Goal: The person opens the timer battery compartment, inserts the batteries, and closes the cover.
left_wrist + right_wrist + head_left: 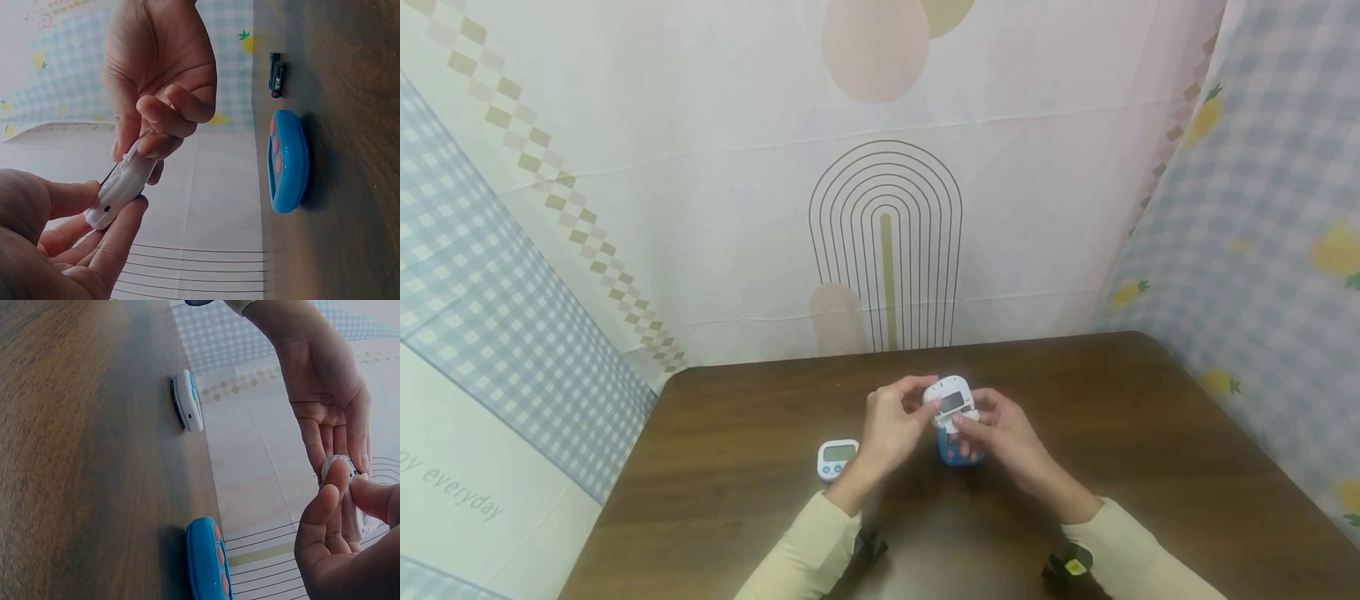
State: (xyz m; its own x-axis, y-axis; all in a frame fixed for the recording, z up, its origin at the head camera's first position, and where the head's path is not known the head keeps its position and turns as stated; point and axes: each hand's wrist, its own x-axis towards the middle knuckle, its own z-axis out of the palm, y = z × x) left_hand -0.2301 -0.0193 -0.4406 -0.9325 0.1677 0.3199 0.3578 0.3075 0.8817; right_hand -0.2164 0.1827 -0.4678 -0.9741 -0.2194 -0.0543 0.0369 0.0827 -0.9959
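Note:
Both hands hold a small white timer (951,400) above the table, its display facing up. My left hand (891,421) pinches its left end between thumb and fingers. My right hand (996,425) grips the right end with curled fingers. The left wrist view shows the same white timer (122,184) edge-on, between the left hand (75,231) and the right hand (156,125). In the right wrist view the timer (350,500) is mostly hidden by the right hand's fingers (322,512).
A blue timer (953,450) with pink buttons lies on the dark wooden table (1150,467) right under the hands. Another white timer (837,458) lies to the left. Two batteries (276,75) lie beyond the blue timer (287,161). Cloth backdrops enclose the table.

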